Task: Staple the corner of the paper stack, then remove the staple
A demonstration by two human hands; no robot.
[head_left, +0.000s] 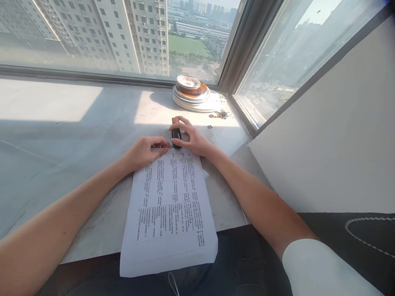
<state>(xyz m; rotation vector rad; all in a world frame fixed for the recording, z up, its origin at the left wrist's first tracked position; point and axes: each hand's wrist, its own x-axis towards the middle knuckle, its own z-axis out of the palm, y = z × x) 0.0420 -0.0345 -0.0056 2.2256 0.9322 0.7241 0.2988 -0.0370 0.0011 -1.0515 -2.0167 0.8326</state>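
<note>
A printed sheet of paper [173,197], maybe more than one layer, lies on the marble sill with its near end hanging over the front edge. At its far edge stands a small black stapler [176,133] with an orange patch on top. My right hand [193,137] holds the stapler between thumb and fingers. My left hand [148,152] pinches the far left corner of the paper, its thumb on top and its fingertips close beside the stapler. How far the paper reaches into the stapler's jaws cannot be made out.
Stacked plates [191,96] stand near the window corner. A small tangle of cord or keys [220,115] lies in front of them, with a tiny dark clip-like item [210,127] nearer. A white wall [333,135] bounds the right side. Windows run along the back.
</note>
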